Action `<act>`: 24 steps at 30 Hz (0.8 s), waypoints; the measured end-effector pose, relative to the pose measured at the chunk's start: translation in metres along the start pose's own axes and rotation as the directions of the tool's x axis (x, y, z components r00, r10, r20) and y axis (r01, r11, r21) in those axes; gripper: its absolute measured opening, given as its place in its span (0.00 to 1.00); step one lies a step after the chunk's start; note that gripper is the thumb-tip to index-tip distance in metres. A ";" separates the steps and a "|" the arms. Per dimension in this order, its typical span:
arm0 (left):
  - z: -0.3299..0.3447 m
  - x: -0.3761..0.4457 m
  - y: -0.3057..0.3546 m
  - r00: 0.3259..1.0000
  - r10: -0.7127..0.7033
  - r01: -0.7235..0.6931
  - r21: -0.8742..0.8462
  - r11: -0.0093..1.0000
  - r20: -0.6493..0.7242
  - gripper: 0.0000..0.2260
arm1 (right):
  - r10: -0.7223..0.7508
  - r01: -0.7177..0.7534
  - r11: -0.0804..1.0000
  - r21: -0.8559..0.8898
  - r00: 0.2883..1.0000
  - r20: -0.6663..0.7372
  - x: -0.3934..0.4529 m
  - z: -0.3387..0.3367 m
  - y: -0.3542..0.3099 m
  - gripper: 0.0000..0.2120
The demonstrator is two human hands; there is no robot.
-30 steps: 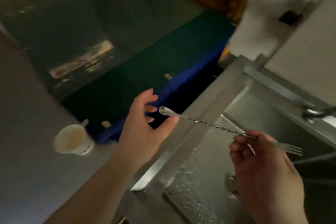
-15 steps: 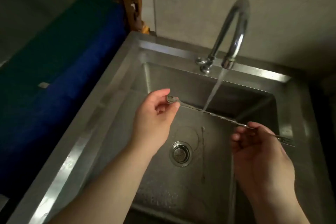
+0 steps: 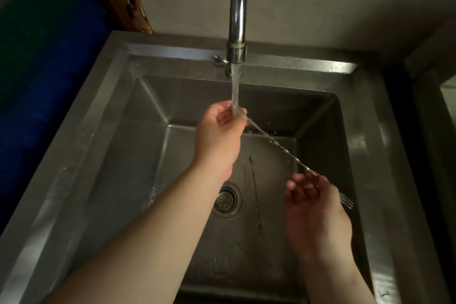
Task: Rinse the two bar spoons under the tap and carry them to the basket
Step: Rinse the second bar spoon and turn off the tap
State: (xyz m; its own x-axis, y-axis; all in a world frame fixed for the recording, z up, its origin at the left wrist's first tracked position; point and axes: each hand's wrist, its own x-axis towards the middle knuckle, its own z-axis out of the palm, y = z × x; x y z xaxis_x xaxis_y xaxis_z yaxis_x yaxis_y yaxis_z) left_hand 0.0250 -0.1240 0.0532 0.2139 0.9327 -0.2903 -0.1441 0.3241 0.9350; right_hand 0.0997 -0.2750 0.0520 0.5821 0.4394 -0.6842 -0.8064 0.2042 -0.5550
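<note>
Steel sink [image 3: 118, 145] fills view, plain wall behind, blue surface off its left edge

Tap [image 3: 237, 7] at back rim centre, stream [image 3: 235, 89] running onto bowl end of held bar spoon [image 3: 278, 147]

Spoon's long axis slants from back centre toward front right; left hand [image 3: 218, 136] pinches bowl end under water, right hand [image 3: 318, 215] closed on fork end

Second bar spoon [image 3: 255, 195] flat on sink floor, just right of drain [image 3: 225, 201], between hands, right hand likely nearer

Basket not in view
</note>
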 end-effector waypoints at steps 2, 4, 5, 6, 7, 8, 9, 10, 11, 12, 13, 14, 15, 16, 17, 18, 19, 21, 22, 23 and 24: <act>0.003 -0.002 0.000 0.999 -0.039 0.040 -0.081 0.996 0.010 0.08 | 0.042 -0.042 0.998 0.036 0.999 -0.003 0.001 -0.002 0.005 0.11; 0.006 -0.002 0.001 0.996 -0.092 0.093 -0.183 0.979 0.016 0.06 | 0.088 -0.087 0.994 0.062 0.996 -0.006 0.000 -0.003 0.012 0.13; 0.007 -0.001 0.001 0.994 -0.113 0.113 -0.220 0.969 0.011 0.05 | 0.112 -0.111 0.992 0.067 0.994 -0.011 0.000 -0.002 0.016 0.13; 0.009 0.000 0.002 0.992 -0.127 0.124 -0.247 0.961 0.003 0.05 | 0.136 -0.135 0.988 0.070 0.991 -0.015 0.000 -0.001 0.020 0.13; 0.011 0.001 0.003 0.991 -0.135 0.129 -0.268 0.955 -0.002 0.05 | 0.162 -0.161 0.984 0.076 0.987 -0.012 -0.001 0.001 0.023 0.13; 0.012 0.002 0.003 0.990 -0.138 0.132 -0.279 0.951 -0.004 0.06 | 0.191 -0.189 0.979 0.076 0.982 -0.010 -0.001 0.002 0.027 0.13; 0.014 0.003 0.004 0.991 -0.137 0.132 -0.279 0.951 0.002 0.08 | 0.223 -0.222 0.972 0.078 0.975 -0.008 -0.001 0.003 0.032 0.12; 0.015 0.004 0.004 0.991 -0.132 0.131 -0.272 0.953 0.015 0.11 | 0.260 -0.259 0.963 0.075 0.965 -0.011 -0.001 0.005 0.037 0.12; 0.016 0.005 0.004 0.992 -0.123 0.128 -0.264 0.956 0.037 0.13 | 0.301 -0.300 0.952 0.065 0.953 -0.016 -0.001 0.007 0.041 0.11; 0.016 0.006 0.005 0.992 -0.107 0.120 -0.255 0.959 0.066 0.15 | 0.344 -0.343 0.938 0.049 0.939 -0.024 -0.001 0.008 0.046 0.12; 0.016 0.007 0.005 0.991 -0.085 0.108 -0.249 0.962 0.100 0.15 | 0.383 -0.383 0.924 0.021 0.923 -0.031 0.000 0.011 0.050 0.13; 0.015 0.007 0.005 0.988 -0.059 0.093 -0.243 0.966 0.142 0.15 | 0.415 -0.417 0.908 -0.036 0.908 -0.048 0.001 0.013 0.053 0.14; 0.014 0.008 0.006 0.982 -0.033 0.077 -0.233 0.969 0.187 0.13 | 0.426 -0.432 0.892 -0.132 0.902 -0.071 0.001 0.015 0.055 0.15; 0.012 0.009 0.007 0.973 -0.008 0.060 -0.216 0.974 0.231 0.12 | 0.400 -0.412 0.871 -0.268 0.911 -0.102 0.002 0.017 0.057 0.15; 0.009 0.010 0.008 0.964 0.012 0.041 -0.193 0.980 0.266 0.11 | 0.320 -0.340 0.831 -0.441 0.940 -0.121 0.003 0.019 0.057 0.15; 0.007 0.011 0.008 0.957 0.028 0.021 -0.164 0.986 0.290 0.12 | 0.179 -0.201 0.753 -0.627 0.979 -0.099 0.004 0.020 0.057 0.14; 0.004 0.012 0.008 0.950 0.041 0.002 -0.138 0.990 0.308 0.14 | 0.000 -0.007 0.628 -0.778 1.000 -0.010 0.006 0.022 0.056 0.13; 0.001 0.013 0.007 0.935 0.051 -0.011 -0.114 0.993 0.351 0.17 | -0.254 0.361 0.368 -0.857 0.926 0.280 0.010 0.030 0.052 0.08; 0.000 0.012 0.007 0.927 0.052 -0.007 -0.122 0.992 0.371 0.18 | -0.279 0.461 0.301 -0.835 0.880 0.386 0.012 0.035 0.050 0.09; -0.001 0.012 0.008 0.923 0.059 -0.004 -0.144 0.990 0.379 0.18 | -0.257 0.517 0.298 -0.802 0.853 0.454 0.016 0.041 0.049 0.11; 0.000 0.012 0.009 0.924 0.069 -0.005 -0.168 0.986 0.377 0.17 | -0.213 0.536 0.351 -0.768 0.844 0.492 0.018 0.049 0.046 0.11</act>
State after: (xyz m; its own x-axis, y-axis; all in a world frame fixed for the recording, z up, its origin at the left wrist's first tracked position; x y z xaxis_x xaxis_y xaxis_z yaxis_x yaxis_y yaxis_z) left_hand 0.0266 -0.1104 0.0580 0.5520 0.8241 -0.1272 -0.3054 0.3417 0.8888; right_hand 0.0677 -0.2151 0.0373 0.6117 0.7580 -0.2265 0.1089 -0.3643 -0.9249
